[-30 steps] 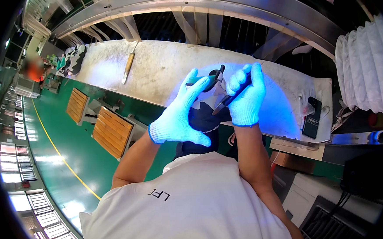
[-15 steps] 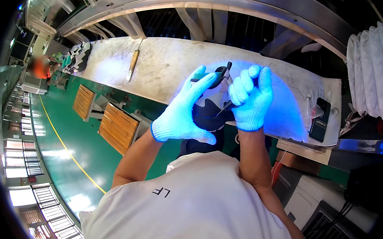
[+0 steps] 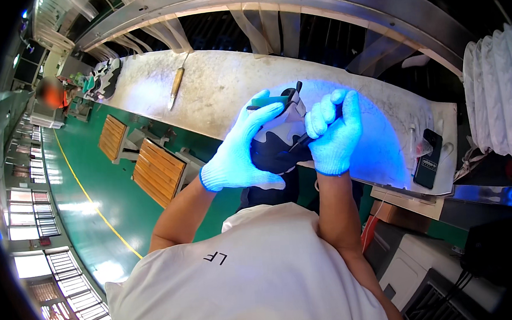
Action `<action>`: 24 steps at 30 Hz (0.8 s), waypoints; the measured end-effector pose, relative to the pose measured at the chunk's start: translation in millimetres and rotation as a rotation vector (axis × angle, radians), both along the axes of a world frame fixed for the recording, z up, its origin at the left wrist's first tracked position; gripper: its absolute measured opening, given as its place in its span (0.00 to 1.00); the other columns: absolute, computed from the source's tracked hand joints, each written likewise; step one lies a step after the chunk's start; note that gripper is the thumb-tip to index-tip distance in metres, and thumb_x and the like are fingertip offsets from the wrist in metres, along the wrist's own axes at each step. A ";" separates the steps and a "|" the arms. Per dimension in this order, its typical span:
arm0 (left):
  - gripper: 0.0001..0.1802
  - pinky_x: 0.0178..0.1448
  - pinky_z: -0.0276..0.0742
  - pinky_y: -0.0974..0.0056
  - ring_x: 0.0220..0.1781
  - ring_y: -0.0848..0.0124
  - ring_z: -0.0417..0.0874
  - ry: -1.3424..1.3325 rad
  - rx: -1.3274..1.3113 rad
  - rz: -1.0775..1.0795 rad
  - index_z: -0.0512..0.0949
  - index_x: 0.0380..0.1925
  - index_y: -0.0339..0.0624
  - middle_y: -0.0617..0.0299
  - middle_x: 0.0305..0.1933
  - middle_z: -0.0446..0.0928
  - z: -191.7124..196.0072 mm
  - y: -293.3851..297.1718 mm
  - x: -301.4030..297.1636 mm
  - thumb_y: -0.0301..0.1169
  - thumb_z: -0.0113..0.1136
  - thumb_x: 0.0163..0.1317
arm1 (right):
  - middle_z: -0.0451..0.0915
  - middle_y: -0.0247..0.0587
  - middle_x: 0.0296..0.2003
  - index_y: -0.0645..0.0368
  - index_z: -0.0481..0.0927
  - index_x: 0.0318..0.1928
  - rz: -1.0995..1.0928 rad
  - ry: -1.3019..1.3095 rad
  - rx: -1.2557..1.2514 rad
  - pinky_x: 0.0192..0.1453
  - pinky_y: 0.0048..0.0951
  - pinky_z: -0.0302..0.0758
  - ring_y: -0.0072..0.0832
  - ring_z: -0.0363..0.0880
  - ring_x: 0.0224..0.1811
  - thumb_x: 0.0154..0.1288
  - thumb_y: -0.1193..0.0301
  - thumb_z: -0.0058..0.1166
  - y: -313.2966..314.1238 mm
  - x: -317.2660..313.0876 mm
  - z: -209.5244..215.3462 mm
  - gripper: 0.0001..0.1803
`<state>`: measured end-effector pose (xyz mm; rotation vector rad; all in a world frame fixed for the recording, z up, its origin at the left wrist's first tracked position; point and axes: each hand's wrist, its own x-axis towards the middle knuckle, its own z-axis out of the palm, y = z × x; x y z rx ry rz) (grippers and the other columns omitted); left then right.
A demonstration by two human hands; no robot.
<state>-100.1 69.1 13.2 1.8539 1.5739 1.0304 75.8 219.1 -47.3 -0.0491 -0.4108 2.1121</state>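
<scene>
A strong blue-violet light falls on my gloves (image 3: 284, 140) and on the right part of the bench (image 3: 216, 86). At near left, the windows (image 3: 27, 209) glare and reflect on the green floor (image 3: 88, 199). The edges bend and go black.

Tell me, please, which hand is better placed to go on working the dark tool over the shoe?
Probably the right hand: it grips the dark tool against the shoe. The left hand is wrapped around the shoe.

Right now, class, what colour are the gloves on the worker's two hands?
White knit, tinted blue by the lamp, on the left hand and right hand; head view.
</scene>
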 end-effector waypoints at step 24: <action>0.69 0.91 0.65 0.52 0.85 0.56 0.72 -0.506 -0.269 0.447 0.66 0.87 0.38 0.53 0.84 0.70 1.4 -3.8 20.9 0.29 0.89 0.39 | 0.74 0.29 0.26 0.47 0.83 0.43 0.177 0.311 -0.347 0.25 0.33 0.70 0.27 0.71 0.21 0.92 0.49 0.51 17.7 -8.5 -34.0 0.20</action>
